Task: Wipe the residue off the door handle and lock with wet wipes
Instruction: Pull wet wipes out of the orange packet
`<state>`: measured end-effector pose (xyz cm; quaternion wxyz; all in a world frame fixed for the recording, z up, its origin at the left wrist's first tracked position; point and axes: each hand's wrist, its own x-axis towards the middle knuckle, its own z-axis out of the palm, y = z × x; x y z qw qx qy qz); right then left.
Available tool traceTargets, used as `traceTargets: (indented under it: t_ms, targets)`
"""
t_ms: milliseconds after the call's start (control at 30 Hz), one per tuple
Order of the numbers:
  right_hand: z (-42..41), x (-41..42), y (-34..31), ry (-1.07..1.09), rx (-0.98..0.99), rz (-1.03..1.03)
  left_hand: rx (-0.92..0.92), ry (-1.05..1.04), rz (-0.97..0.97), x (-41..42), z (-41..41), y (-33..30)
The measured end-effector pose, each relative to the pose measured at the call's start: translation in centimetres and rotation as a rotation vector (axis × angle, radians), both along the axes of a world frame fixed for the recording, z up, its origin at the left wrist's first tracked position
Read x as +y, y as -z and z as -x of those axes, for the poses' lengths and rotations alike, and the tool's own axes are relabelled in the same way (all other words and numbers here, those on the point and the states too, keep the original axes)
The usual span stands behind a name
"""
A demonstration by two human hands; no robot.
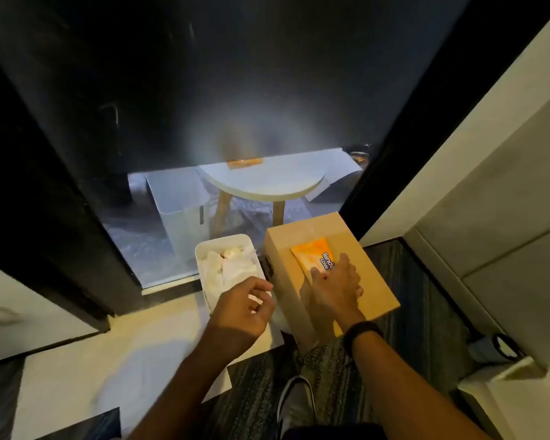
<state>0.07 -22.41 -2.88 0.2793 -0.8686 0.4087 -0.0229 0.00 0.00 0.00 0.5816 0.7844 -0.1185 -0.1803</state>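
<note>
Head view: the orange wipes packet (pixel 311 255) lies on top of a cardboard box (pixel 372 281). The right hand (pixel 337 289) rests on its near end, fingers (pixel 343 262) straight and released. The left hand (pixel 242 308) hovers, fingers (pixel 261 285) loosely curled and grasping nothing, over a white bin (pixel 204 249) of crumpled tissues (pixel 232 268).
</note>
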Motion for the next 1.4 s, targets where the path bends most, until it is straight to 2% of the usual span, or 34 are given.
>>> traceTargets:
  t_ms: [167, 300, 400, 467, 567, 667, 767, 867, 1133, 1400]
  targets:
    - [-0.7, -0.9, 2.3, -0.008, 0.076, 0.066, 0.012, 0.08, -0.042, -1.7, -2.4, 1.6]
    - [-1.4, -3.3, 3.1, -0.001, 0.148, -0.122, -0.015, 0.085, -0.086, -3.3, -3.1, 1.4]
    - [-0.4, -2.8, 2.1, -0.071, 0.022, -0.31, -0.01, 0.094, -0.127, -3.8, -3.4, 1.4]
    - [0.3, -1.9, 0.8, -0.161, -0.089, -0.362, -0.043, 0.083, -0.132, -3.9, -3.6, 0.9]
    - [0.9, 0.3, -2.4, -0.283, -0.228, -0.444, -0.179, 0.036, -0.117, -3.8, -4.1, -0.5]
    - [2.5, 3.4, -6.0, -0.333, -0.38, -0.684, -0.333, 0.064, -0.158, -3.1, -4.9, -1.5]
    - [4.1, 5.3, -7.6, -0.358, -0.416, -0.809, -0.467, 0.09, -0.196, -2.2, -5.5, -2.2]
    - [3.9, 5.8, -8.0, -0.334, -0.436, -0.924, -0.533, 0.055, -0.154, -1.5, -5.7, -1.9]
    - [2.5, 7.0, -8.4, -0.329, -0.428, -0.969, -0.545, -0.05, -0.108, -0.3, -6.3, -1.3]
    - [2.3, 6.4, -8.4, -0.418, -0.382, -0.882, -0.261, -0.023, -0.074, -0.4, -6.4, -2.1]
